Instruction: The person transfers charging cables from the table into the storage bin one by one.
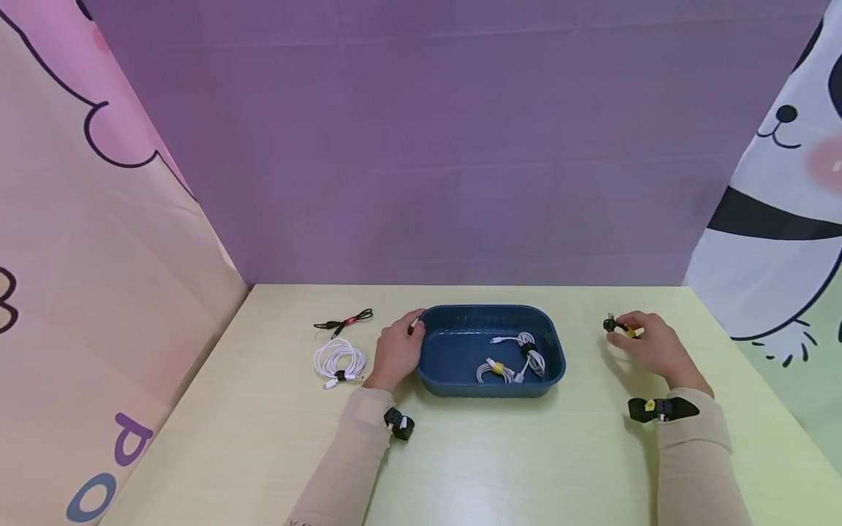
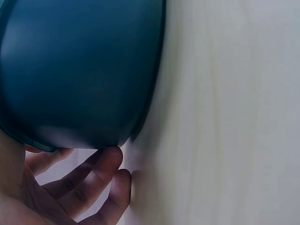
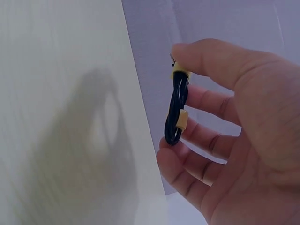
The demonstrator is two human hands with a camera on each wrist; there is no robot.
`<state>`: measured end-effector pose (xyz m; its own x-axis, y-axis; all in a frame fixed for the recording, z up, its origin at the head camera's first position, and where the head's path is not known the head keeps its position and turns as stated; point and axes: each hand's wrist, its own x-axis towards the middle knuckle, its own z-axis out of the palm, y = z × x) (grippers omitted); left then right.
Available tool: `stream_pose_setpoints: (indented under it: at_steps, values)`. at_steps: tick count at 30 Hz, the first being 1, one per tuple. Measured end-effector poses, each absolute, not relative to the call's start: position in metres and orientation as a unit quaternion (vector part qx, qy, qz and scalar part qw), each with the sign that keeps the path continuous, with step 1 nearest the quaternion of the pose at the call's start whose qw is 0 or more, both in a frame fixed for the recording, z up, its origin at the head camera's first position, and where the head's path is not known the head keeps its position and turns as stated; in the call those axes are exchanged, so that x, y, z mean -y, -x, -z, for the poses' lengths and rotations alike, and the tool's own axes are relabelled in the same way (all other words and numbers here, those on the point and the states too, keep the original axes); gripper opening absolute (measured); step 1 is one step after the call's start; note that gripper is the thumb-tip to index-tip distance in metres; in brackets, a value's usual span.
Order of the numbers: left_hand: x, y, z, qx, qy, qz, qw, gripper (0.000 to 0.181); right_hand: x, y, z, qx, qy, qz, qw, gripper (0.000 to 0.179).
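A blue plastic basin [image 1: 454, 389] stands mid-table with two white cables inside, one bundled with a black tie [image 1: 528, 349] and one with a yellow tie [image 1: 498, 367]. My left hand [image 1: 398, 349] grips its left end; in the left wrist view the fingertips [image 2: 111, 158] meet the outer wall [image 2: 79, 70]. Off to the right, my right hand [image 1: 654, 347] pinches a folded black cable [image 3: 177, 101] between thumb and fingers. Yellow ties wrap this cable, and its shadow falls on the table in the right wrist view.
Left of the basin lie a coiled white cable [image 1: 340, 359] with a black tie and, behind it, a black cable [image 1: 343, 321] with a red tie. A purple backdrop [image 1: 460, 146] rises at the table's far edge, with printed cloths on both sides.
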<state>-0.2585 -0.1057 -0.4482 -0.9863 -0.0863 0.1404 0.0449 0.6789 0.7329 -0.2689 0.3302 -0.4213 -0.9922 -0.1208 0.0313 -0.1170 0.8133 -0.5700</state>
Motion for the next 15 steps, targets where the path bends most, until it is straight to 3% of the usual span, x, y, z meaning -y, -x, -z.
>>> stream_pose_setpoints:
  at_steps: [15]
  values:
    - [0.1048, 0.2574, 0.4478, 0.912, -0.017, 0.402, 0.08, 0.039, -0.3222, 0.2659, 0.4109, -0.95, 0.061, 0.305, -0.011, 0.058]
